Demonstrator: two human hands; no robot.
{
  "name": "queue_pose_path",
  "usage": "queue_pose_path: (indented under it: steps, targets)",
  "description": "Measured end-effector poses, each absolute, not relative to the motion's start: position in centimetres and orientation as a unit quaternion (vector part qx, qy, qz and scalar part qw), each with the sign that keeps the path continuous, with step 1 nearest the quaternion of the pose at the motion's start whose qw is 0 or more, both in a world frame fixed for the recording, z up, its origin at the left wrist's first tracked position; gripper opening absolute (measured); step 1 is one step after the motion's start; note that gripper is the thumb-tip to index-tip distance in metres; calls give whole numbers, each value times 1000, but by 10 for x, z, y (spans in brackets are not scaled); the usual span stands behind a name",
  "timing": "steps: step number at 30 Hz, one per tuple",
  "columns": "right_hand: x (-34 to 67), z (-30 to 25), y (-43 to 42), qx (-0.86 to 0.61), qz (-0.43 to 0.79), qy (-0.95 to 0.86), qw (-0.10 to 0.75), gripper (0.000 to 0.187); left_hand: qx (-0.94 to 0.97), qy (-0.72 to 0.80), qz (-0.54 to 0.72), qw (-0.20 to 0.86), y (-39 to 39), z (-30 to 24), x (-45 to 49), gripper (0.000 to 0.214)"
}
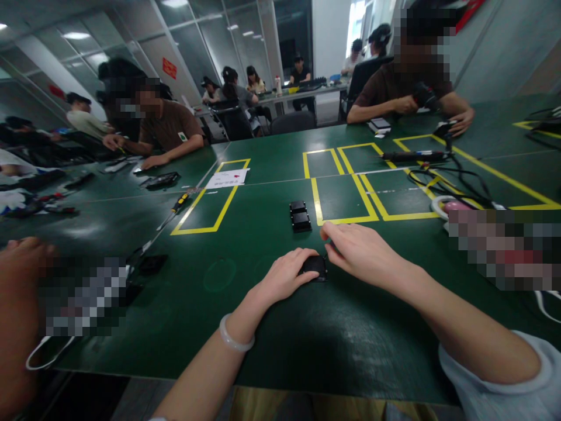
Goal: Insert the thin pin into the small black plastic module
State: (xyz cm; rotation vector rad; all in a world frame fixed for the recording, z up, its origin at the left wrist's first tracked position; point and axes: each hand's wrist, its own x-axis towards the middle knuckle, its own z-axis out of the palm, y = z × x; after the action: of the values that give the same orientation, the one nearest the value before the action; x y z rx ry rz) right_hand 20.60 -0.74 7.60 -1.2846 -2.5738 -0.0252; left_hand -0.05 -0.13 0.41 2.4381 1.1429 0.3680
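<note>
A small black part [316, 267] lies on the green table [245, 245] just in front of me. My left hand [287, 275] rests on its left side with the fingers curled over it. My right hand [357, 248] comes in from the right, fingers together and laid over the part's far right edge. What the right fingertips pinch is hidden. Two similar black parts [300, 216] lie in a short row a little farther away, untouched.
Yellow tape rectangles [346, 199] mark the table. A screwdriver [175, 207] and a white paper [228, 178] lie at the left, a black tool with cables [416, 156] at the right. Other people sit around the table, and one person's arm [20, 316] is at my near left.
</note>
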Motion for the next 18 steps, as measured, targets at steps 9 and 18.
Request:
queue_pose_path:
  steps: [9,18]
  targets:
    - [206,72,-3,-465,-25,-880,97,15,877,408,133,214,-1,3,0,34]
    - [208,75,-4,-449,13,-886,118,7,877,412,128,212,-2,5,0,34]
